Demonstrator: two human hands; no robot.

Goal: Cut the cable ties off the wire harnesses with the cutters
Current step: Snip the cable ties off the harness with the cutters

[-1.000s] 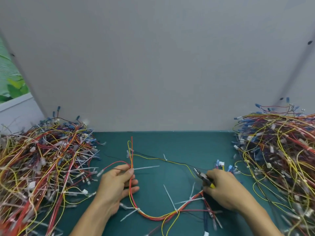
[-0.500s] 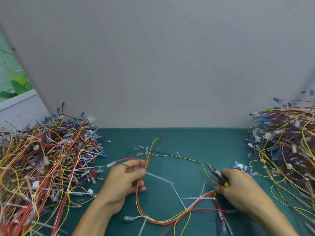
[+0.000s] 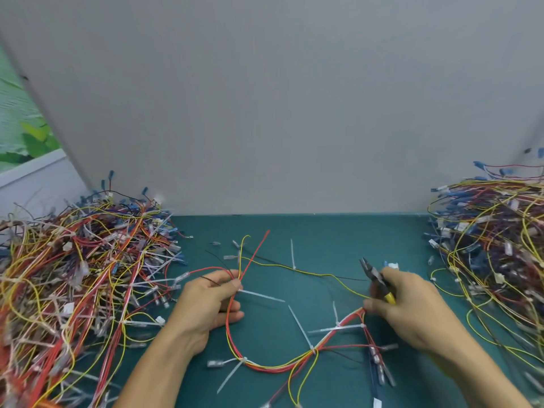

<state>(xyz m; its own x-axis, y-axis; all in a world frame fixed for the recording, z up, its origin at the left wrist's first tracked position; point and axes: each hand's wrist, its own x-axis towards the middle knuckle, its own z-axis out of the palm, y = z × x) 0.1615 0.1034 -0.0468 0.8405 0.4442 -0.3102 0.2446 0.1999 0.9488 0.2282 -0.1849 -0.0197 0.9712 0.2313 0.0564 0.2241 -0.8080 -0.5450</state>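
Two hands, one harness, one tool; clock positions are read from the middle of the green mat [image 3: 323, 240]

1. My left hand [image 3: 206, 307], 8 o'clock: thumb and forefinger pinch the wire harness [image 3: 265, 365] where its red and yellow strands cross; the other fingers are curled beneath.
2. Wire harness: a red-and-yellow loop sagging from that pinch through 6 o'clock and rising to 4 o'clock; loose ends fan out toward 12 o'clock.
3. Cable ties [image 3: 303, 331]: white, several fastened round the loop with tails sticking out; one juts from my left pinch toward 3 o'clock.
4. My right hand [image 3: 412, 313], 4 o'clock: wrapped firmly round the cutters [image 3: 375, 278], yellow handle showing, dark nose aimed at 11 o'clock, tips close together. My lowest fingertip sits at the loop's red end; whether it grips it I cannot tell.
5. Left heap [image 3: 73, 284], 9 o'clock: tangled harnesses.
6. Right heap [image 3: 494, 260], 3 o'clock: likewise.
7. Grey panel [image 3: 265, 113], 12 o'clock: upright behind the mat
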